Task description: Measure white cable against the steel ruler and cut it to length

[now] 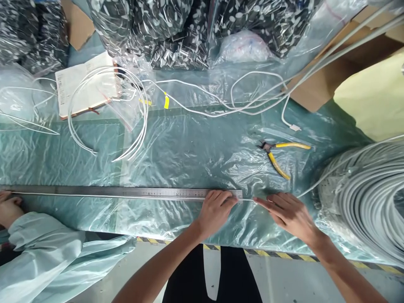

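One steel ruler [126,192] lies along the near edge of the table [189,155], and one thin white cable [94,195] runs stretched along its near side. At the ruler's right end, the left hand [216,210] presses down, fingers curled over the cable. Just right of the ruler, the right hand [288,212] pinches the same cable between its fingertips. One pair of yellow-handled cutters [279,155] lies beyond the ruler's right end. One large coil of cable [369,198] sits right of the ruler. At the ruler's left end, a co-worker's hand [9,208] holds the cable. Beyond the ruler, clear bags [176,29] hold dark speckled pieces.
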Motion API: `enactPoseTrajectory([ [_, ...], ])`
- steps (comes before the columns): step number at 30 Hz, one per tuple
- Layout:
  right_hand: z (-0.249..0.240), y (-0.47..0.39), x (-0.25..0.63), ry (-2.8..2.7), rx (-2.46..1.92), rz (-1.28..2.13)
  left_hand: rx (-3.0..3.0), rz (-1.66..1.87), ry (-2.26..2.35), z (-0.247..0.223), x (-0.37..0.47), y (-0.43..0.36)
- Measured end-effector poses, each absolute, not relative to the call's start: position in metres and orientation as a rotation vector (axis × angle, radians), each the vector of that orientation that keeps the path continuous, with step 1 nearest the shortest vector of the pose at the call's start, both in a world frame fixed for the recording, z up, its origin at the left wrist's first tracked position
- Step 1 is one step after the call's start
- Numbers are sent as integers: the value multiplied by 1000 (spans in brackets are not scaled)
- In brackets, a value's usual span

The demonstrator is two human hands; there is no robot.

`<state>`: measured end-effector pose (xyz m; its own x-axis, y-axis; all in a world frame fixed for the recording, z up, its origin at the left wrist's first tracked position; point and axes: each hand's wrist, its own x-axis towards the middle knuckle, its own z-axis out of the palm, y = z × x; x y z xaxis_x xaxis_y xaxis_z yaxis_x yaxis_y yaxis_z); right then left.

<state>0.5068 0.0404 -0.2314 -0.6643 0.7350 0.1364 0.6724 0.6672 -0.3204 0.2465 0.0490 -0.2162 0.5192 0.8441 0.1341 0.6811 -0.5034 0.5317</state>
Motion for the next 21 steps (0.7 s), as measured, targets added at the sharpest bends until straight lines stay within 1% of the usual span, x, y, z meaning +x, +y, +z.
enactPoseTrajectory([
  [6, -236, 41, 504, -2597, -1204, 331, 2405, 442, 1182, -225, 244, 53],
  [21, -242, 39, 504, -2584, -1249, 277, 2529, 469, 1170, -233, 241, 53],
])
